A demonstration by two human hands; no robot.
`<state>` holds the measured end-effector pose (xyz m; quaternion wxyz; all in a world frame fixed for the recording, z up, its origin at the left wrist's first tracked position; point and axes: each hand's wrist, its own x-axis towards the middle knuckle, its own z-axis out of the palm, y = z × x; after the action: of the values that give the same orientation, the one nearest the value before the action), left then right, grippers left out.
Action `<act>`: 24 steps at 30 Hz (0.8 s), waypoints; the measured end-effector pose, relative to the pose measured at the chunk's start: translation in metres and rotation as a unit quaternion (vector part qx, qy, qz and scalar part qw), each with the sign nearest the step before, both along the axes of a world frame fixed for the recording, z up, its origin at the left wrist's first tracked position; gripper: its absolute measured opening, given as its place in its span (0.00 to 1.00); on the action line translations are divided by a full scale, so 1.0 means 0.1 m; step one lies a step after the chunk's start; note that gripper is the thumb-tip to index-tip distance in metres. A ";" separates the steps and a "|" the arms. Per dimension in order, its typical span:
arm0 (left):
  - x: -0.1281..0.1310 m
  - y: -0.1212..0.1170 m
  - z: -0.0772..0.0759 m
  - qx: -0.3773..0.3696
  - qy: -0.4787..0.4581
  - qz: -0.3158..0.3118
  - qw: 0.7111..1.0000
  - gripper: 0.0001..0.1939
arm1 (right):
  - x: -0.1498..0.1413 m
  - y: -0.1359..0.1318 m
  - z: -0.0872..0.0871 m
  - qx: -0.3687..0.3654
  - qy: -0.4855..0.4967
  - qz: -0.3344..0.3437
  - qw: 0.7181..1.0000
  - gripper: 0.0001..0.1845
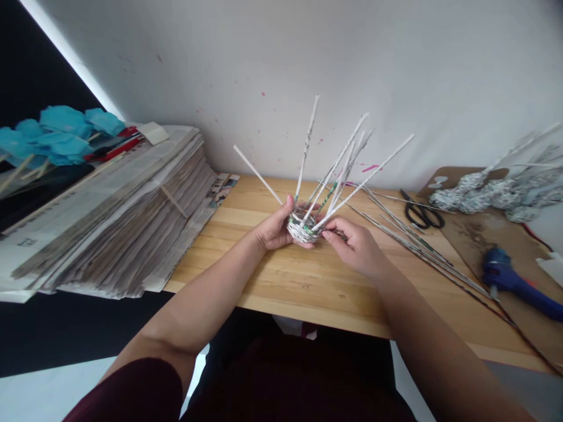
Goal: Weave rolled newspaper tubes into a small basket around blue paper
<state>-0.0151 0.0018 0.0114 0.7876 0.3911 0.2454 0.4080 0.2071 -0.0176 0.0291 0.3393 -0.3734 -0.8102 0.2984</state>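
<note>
A small round basket point(302, 231) woven from rolled newspaper is held above the wooden table. Several straight paper sticks point(307, 140) fan upward from its rim. Wrapped around its left side and underneath is my left hand point(278, 227), the thumb along the near-left rim. My right hand point(349, 241) pinches at the right side of the rim, its thumb and forefinger closed on what looks like a paper strand by the weave. Most of that strand is hidden by the fingers.
At left stands a tall newspaper stack point(132, 234) with blue paper flowers point(64, 132) above it. Loose paper sticks point(413, 243), black scissors point(422, 214), a blue glue gun point(514, 281) and woven paper pieces point(484, 190) lie at right. A wall point(281, 76) rises behind.
</note>
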 end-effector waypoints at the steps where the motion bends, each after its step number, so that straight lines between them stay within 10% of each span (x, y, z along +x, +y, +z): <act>1: 0.00 0.00 -0.01 -0.006 -0.001 0.001 1.000 0.36 | 0.00 0.00 0.00 0.007 -0.003 0.003 1.000 0.07; 17: 0.01 0.03 -0.01 -0.042 -0.043 -0.045 0.997 0.43 | 0.01 0.02 -0.03 0.036 -0.022 0.038 0.998 0.08; 24: 0.02 0.03 -0.02 -0.058 -0.036 -0.018 0.998 0.28 | 0.00 0.02 -0.05 0.047 -0.011 0.022 0.999 0.08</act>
<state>-0.0130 0.0053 0.0098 0.8245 0.3342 0.2331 0.3926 0.2069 -0.0159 0.0243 0.3411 -0.3420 -0.8351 0.2634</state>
